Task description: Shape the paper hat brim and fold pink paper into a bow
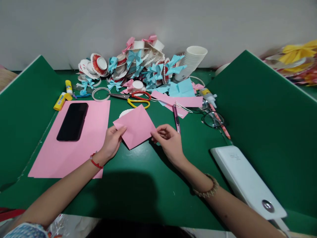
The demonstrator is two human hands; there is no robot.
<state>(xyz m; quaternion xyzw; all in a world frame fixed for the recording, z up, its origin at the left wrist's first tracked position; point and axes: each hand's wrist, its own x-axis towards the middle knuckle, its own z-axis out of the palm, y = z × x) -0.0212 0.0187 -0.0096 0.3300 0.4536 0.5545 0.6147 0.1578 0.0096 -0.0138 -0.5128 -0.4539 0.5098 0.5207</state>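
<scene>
A square of pink paper (136,127) with a faint crease is held up a little above the green table. My left hand (112,140) pinches its left corner, thumb on top. At the opposite corner my right hand (169,142) grips the paper between thumb and fingers. Behind the square, the edge of a white scalloped paper piece (125,113) peeks out, the rest hidden. Just beyond lie scissors (140,99) with red and yellow handles. A pink utility knife (176,118) rests close to my right hand.
Larger pink sheets (96,115) lie at left under a black phone (73,121), near glue sticks (59,101). A heap of paper-bow crafts (133,62) and stacked white cups (192,61) stand at the back. Glasses (213,119) and a white power bank (247,178) are at right, beside green side panels.
</scene>
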